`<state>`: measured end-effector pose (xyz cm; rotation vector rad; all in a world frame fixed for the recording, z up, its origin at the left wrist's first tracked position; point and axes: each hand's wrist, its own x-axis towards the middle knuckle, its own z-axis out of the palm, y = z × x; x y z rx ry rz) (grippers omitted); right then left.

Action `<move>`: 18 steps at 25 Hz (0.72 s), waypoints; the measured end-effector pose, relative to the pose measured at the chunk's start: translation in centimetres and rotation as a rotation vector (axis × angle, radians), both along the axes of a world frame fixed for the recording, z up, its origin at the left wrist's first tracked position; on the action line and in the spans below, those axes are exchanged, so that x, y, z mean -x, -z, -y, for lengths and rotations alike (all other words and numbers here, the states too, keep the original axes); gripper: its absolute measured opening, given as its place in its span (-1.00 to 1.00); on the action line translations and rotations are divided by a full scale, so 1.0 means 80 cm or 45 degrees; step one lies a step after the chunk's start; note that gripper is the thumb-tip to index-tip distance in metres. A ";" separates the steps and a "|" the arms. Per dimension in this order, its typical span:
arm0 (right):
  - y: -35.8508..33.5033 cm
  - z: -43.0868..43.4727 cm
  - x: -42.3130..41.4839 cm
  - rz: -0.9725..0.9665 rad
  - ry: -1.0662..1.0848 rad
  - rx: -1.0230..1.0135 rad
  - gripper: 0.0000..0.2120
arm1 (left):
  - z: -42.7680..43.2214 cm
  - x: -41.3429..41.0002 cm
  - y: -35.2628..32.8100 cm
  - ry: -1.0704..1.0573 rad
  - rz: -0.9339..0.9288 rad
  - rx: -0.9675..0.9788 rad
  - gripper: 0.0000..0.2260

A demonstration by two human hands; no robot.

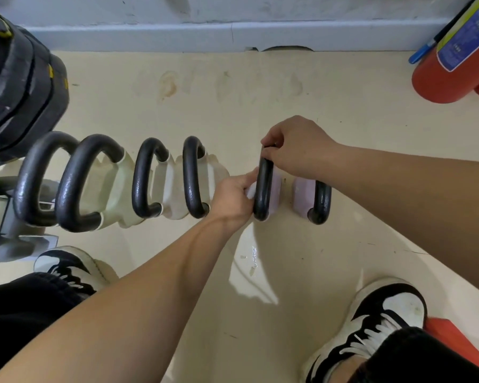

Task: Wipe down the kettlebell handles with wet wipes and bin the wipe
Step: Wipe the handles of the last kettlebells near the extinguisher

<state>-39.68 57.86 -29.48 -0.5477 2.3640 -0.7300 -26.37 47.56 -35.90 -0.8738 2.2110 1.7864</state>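
White wet wipe (250,192) pinched in L hand (234,199), pressed vs. near side of black handle (263,189) on pink-bodied kettlebell (276,186), 5th in floor row. R hand (296,150) curled round handle's far end, steadying. Risks: hard drag could tip/slide the bell; wipe may bunch up, skip inner curve. 6th handle (322,201) prob. pending.

Left forearm (150,286): bare, enters at lower left, runs diagonally up toward centre; wrist near straight.
Left hand (234,199): fingers curled, pinching wipe (250,192) against left side of handle (263,189).
Right forearm (398,175): bare, enters at right edge, runs leftward.
Right hand (296,146): back facing up, fingers curled over far end of same handle, gripping it.
Hands near each other; contact between them cannot be told.
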 end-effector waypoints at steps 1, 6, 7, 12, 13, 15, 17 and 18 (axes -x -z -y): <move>0.002 0.000 0.000 0.001 0.003 0.007 -0.77 | -0.002 -0.008 -0.002 -0.046 0.009 -0.030 -0.83; 0.003 -0.006 0.006 -0.063 -0.167 -0.006 -0.73 | -0.040 -0.060 -0.032 -0.204 0.048 -0.318 -0.73; 0.001 -0.009 0.008 -0.085 -0.226 -0.030 -0.70 | -0.049 -0.057 -0.039 -0.198 0.050 -0.251 -0.71; 0.000 -0.012 0.009 -0.201 -0.317 -0.086 -0.67 | -0.025 0.026 -0.060 -0.373 0.178 -0.532 -0.76; -0.001 -0.012 0.009 -0.204 -0.313 -0.089 -0.66 | -0.027 0.027 -0.055 -0.341 0.171 -0.481 -0.73; -0.003 -0.013 0.011 -0.179 -0.289 -0.081 -0.63 | -0.043 -0.002 -0.043 -0.237 0.047 -0.208 -0.69; -0.005 -0.014 0.011 -0.152 -0.270 -0.065 -0.63 | -0.058 -0.047 -0.048 -0.291 -0.042 -0.161 -0.73; -0.005 -0.014 0.011 -0.149 -0.270 -0.067 -0.63 | -0.059 -0.052 -0.055 -0.270 -0.037 -0.174 -0.72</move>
